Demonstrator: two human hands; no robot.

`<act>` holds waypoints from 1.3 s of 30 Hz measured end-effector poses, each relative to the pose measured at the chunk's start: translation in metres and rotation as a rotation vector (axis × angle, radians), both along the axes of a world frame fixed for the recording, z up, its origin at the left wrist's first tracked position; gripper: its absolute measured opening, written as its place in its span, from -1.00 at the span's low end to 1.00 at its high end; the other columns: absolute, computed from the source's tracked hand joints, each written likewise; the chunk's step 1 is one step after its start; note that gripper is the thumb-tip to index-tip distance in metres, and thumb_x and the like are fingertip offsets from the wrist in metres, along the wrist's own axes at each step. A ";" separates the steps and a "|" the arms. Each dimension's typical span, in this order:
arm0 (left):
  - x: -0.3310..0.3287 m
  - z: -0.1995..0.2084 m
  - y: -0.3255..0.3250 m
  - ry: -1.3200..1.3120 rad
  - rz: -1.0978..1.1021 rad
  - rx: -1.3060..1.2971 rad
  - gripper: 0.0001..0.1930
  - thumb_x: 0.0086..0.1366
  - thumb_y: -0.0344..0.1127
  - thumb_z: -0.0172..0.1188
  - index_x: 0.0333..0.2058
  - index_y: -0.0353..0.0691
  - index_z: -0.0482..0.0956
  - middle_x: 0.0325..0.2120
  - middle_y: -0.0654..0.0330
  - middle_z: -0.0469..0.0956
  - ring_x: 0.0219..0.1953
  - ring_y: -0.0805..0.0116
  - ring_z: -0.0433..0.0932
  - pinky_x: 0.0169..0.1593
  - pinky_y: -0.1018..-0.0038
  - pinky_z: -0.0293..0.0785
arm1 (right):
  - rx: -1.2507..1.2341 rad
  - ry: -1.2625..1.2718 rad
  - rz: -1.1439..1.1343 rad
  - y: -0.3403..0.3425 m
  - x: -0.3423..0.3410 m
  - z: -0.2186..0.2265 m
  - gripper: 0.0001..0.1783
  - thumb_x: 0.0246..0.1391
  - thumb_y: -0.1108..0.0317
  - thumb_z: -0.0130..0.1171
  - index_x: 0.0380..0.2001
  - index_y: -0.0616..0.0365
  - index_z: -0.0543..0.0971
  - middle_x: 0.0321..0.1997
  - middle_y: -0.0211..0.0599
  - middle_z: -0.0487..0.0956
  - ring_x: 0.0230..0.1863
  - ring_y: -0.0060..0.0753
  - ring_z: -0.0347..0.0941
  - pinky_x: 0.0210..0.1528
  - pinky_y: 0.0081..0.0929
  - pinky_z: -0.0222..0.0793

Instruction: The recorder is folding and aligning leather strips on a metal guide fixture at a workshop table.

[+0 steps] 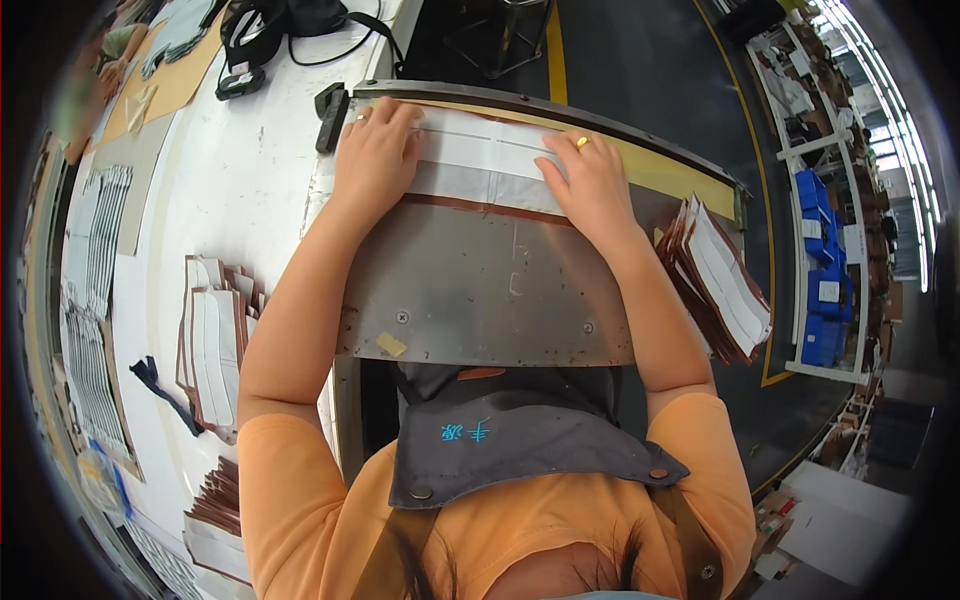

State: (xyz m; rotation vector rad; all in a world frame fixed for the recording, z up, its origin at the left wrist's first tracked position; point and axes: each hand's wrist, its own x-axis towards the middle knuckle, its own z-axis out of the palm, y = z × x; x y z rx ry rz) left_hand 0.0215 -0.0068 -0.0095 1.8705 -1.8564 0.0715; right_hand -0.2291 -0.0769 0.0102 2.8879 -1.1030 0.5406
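A long white panel with brown edges (480, 165) lies across a grey metal plate (480, 280), near a raised metal rail (560, 108). My left hand (378, 150) rests on the panel's left end, its fingers toward the rail and its thumb apart from them. On the right part of the panel lies my right hand (590, 180), with a yellow ring on one finger. Its thumb and forefinger are spread on top of the white surface. What is under both palms is hidden.
Brown-edged white panels lie in a stack (715, 280) by my right forearm, and more piles (215, 330) are on the white table (290, 150) at left. A black bag (290, 30) lies at the far left. Blue bins (825, 270) stand on a right-hand rack.
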 end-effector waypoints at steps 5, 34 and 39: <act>0.008 -0.011 -0.006 0.083 0.115 -0.080 -0.47 0.06 -0.21 0.22 0.03 -0.13 0.31 -0.01 0.17 0.31 0.02 0.08 0.31 -0.01 0.20 0.22 | 0.049 -0.250 0.298 -0.025 0.072 -0.009 -0.61 -0.06 0.26 0.18 -0.12 0.16 0.50 -0.10 -0.19 0.45 -0.05 -0.14 0.31 0.01 -0.25 0.24; -0.011 -0.009 -0.001 -0.297 0.171 -0.065 -0.71 0.25 -0.28 -0.04 -0.04 -0.10 0.40 -0.16 0.25 0.45 -0.06 0.23 0.41 0.03 0.19 0.14 | 0.055 -0.205 0.125 -0.031 0.031 -0.015 -0.68 -0.06 0.23 0.20 -0.25 0.16 0.52 -0.21 -0.19 0.48 -0.06 -0.15 0.35 0.01 -0.29 0.27; -0.013 -0.007 -0.002 -0.263 0.210 -0.038 -0.62 0.23 -0.30 0.00 0.04 -0.14 0.34 -0.08 0.21 0.42 0.00 0.20 0.36 0.10 0.18 0.07 | 0.299 -0.044 -0.020 -0.042 0.067 0.012 -0.70 -0.12 0.22 0.23 -0.32 0.17 0.55 -0.19 -0.23 0.49 0.01 -0.17 0.30 0.04 -0.31 0.24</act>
